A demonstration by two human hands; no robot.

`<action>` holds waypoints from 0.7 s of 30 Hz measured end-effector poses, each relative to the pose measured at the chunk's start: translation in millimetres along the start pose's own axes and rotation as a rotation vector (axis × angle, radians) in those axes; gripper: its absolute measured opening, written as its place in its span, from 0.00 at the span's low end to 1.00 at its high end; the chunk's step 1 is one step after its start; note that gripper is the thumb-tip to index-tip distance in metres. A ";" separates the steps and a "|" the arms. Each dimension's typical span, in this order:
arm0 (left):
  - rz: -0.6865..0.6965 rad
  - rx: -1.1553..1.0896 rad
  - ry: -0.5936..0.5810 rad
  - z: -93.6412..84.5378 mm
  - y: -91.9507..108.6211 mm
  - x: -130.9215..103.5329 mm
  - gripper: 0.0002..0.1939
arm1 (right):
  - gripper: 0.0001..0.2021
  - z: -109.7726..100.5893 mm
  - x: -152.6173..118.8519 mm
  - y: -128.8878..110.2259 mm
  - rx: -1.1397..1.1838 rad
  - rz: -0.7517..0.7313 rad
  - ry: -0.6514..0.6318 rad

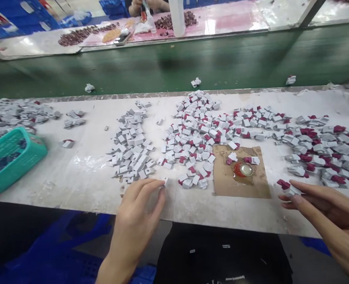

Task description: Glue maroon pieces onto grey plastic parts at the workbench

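a small white piece (166,182) is pinched between the fingertips of the left hand (139,213) at the near edge of the bench (82,177), just below a pile of plain grey-white pieces (131,148). a grey piece with a maroon cap (288,189) is held at the fingertips of the right hand (325,213), fingers otherwise extended. between the hands a brown cardboard square (239,185) is laid, bearing a red-rimmed glue cap (243,169). maroon-capped pieces (201,130) are heaped behind it and to the right. a teal basket (13,157) is set at far left. another person's hands (139,6) are seen across the green belt (192,59).
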State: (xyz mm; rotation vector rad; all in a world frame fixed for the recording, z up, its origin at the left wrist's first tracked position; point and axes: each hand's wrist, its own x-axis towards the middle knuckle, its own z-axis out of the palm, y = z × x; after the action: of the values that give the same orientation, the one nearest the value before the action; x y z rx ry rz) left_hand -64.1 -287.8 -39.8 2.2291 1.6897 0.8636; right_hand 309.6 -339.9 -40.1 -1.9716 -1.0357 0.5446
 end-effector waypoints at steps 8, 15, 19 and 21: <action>-0.090 -0.013 -0.058 10.1 -7.1 -15.0 0.07 | 0.10 16.0 3.8 -23.7 0.103 -0.276 -0.140; -0.430 -0.113 -0.150 12.3 -6.6 -1.5 0.17 | 0.10 25.6 13.3 -28.5 0.152 -0.293 -0.273; -0.380 -0.182 -0.186 13.6 -6.2 1.1 0.16 | 0.09 32.6 16.2 -31.1 0.150 -0.292 -0.254; -0.342 -0.178 -0.206 13.5 -6.5 -1.9 0.15 | 0.08 34.8 18.2 -33.6 0.134 -0.320 -0.261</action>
State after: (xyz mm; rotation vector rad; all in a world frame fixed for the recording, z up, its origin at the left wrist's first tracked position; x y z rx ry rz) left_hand -62.0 -285.1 -54.5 1.7758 1.7485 0.6476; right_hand 280.7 -297.8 -32.2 -1.6042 -1.4071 0.6843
